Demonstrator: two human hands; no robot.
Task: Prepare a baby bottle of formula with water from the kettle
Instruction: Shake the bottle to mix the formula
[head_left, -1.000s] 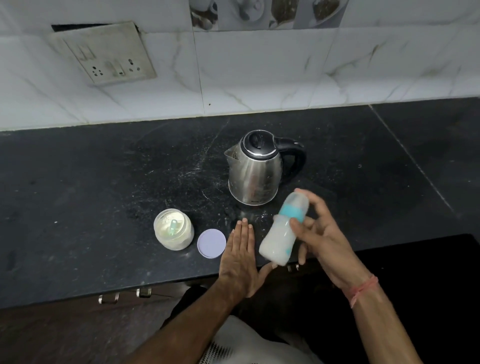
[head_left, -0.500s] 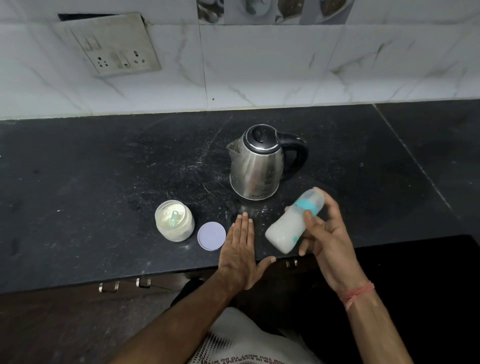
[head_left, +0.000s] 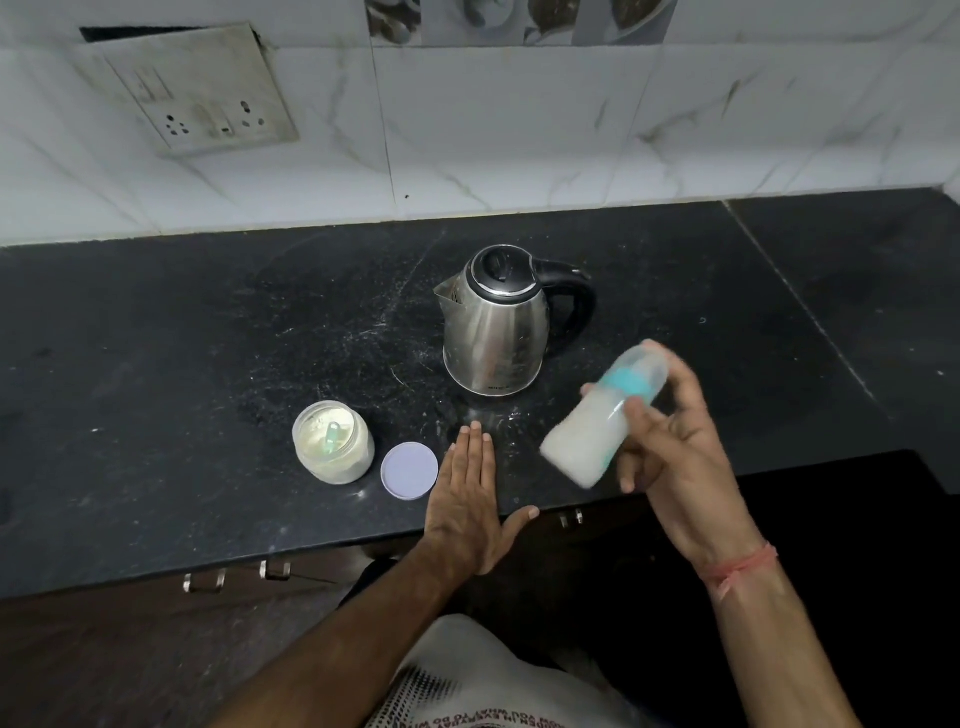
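My right hand (head_left: 675, 457) grips a baby bottle (head_left: 597, 426) with a teal collar and clear cap. The bottle is full of milky white liquid, tilted with its top toward the upper right, and blurred by motion above the counter's front edge. My left hand (head_left: 470, 499) lies flat, palm down, on the black counter (head_left: 156, 364), fingers straight. A steel kettle (head_left: 493, 322) with a black lid and handle stands behind both hands. An open jar of formula powder (head_left: 332, 441) with a scoop inside stands left of my left hand, its round lid (head_left: 409, 471) lying beside it.
A marble-tiled wall with a socket plate (head_left: 208, 104) runs along the back. Spilled powder marks the counter around the kettle. Drawer handles (head_left: 234, 574) show below the counter's front edge.
The bottle in my right hand has swung from near upright to a steep tilt, top to the right, and shifted rightward. My left hand stays flat on the counter.
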